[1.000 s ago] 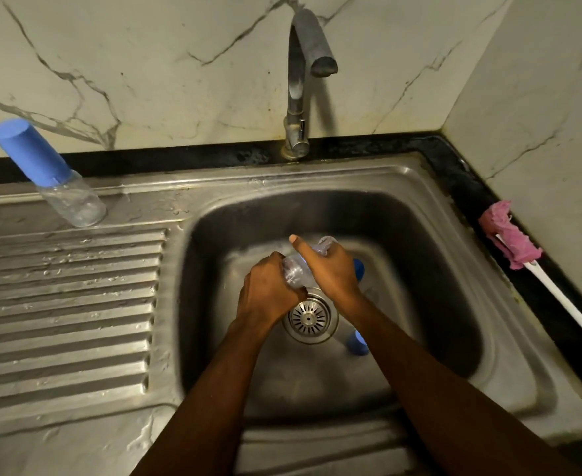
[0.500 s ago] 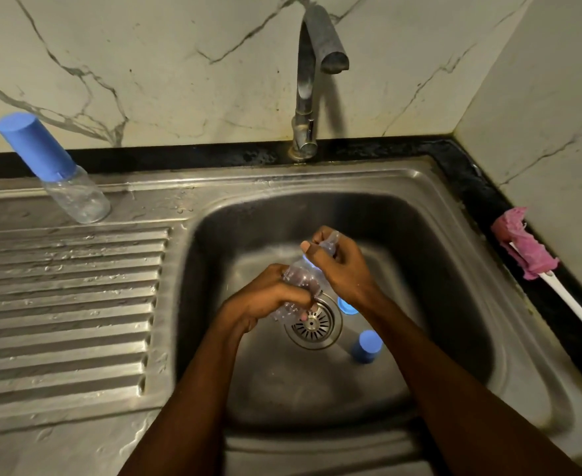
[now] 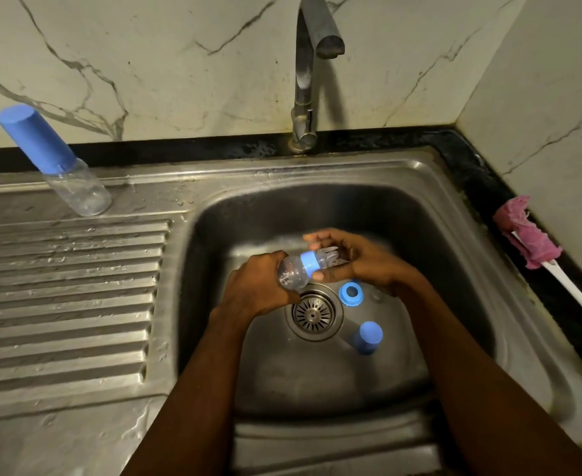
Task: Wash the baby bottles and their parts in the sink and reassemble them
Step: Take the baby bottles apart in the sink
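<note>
Over the steel sink basin (image 3: 454, 269), both hands hold a clear baby bottle (image 3: 291, 273) lying sideways. It has a blue collar ring (image 3: 309, 264) at its neck. My left hand (image 3: 258, 290) grips the bottle's base end. My right hand (image 3: 365, 266) curls round the clear top end beyond the collar, hiding most of it. A second blue collar ring (image 3: 351, 293) and a blue cap (image 3: 368, 336) lie on the basin floor near the drain (image 3: 313, 312). An assembled bottle with a blue cap (image 3: 52, 159) stands on the drainboard at the back left.
The faucet (image 3: 313, 46) stands behind the basin with no water running. A bottle brush with a pink head and white handle (image 3: 529, 242) lies on the dark counter edge at the right. The ribbed drainboard (image 3: 69, 304) is wet.
The bottle has been turned to lie sideways with the blue collar now showing at its neck. My right hand has shifted to the right, uncovering the loose blue ring below.
</note>
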